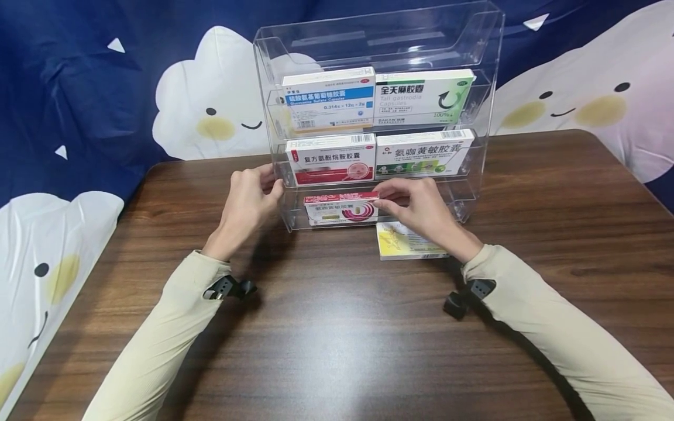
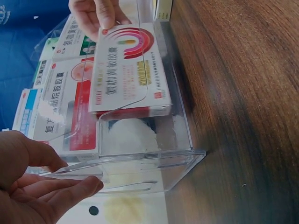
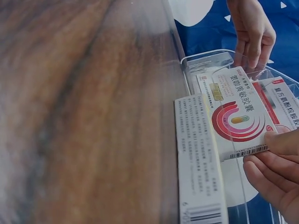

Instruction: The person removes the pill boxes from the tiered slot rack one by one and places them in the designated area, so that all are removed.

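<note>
A clear acrylic rack stands on the wooden table with several medicine boxes in its tiers. My right hand pinches the right end of a white box with red swirl that sits in the lowest tier, also seen as the swirl box and the swirl box. My left hand holds the rack's left edge, fingers against the clear wall. A yellow-white box lies flat on the table under my right wrist.
Upper tiers hold a blue-striped box, a green box, a red-white box and a green-white box. The top tier holds nothing. A blue cloth with cloud faces hangs behind.
</note>
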Action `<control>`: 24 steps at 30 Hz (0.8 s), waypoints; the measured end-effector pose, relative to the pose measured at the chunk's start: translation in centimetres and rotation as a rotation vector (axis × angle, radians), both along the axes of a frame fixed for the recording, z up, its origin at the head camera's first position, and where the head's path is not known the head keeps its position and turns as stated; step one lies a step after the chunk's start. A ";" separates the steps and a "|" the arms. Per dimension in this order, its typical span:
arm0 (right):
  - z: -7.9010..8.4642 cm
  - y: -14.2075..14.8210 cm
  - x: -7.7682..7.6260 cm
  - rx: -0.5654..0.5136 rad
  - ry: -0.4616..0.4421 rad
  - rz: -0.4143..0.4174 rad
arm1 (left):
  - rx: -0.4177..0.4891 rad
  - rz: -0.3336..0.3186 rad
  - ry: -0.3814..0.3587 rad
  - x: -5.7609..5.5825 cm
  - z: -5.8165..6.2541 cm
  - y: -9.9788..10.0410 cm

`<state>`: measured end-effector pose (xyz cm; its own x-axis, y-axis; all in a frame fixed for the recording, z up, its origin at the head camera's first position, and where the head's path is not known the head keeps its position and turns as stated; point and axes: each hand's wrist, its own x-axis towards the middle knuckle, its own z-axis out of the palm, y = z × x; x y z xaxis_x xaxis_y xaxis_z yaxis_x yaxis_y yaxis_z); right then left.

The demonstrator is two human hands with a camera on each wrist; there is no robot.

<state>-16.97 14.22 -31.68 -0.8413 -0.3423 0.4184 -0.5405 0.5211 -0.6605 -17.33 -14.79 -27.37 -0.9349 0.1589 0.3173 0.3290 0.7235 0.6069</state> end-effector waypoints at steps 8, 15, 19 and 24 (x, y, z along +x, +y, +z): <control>0.5 0.4 0.3 -0.013 0.046 -0.028 | -0.006 0.003 0.000 0.0 0.0 0.0; 0.6 0.7 0.6 -0.042 0.077 -0.041 | -0.009 -0.019 0.007 0.0 -0.1 0.0; 0.9 0.7 0.9 -0.055 0.088 -0.041 | -0.006 -0.018 0.000 0.0 -0.1 0.0; 1.2 0.7 1.1 -0.046 0.091 -0.053 | 0.005 -0.017 0.000 0.0 0.0 0.0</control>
<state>-15.90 14.97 -30.52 -0.8154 -0.2775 0.5080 -0.5720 0.5209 -0.6336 -17.37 -14.81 -27.39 -0.9321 0.1735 0.3179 0.3413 0.7144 0.6108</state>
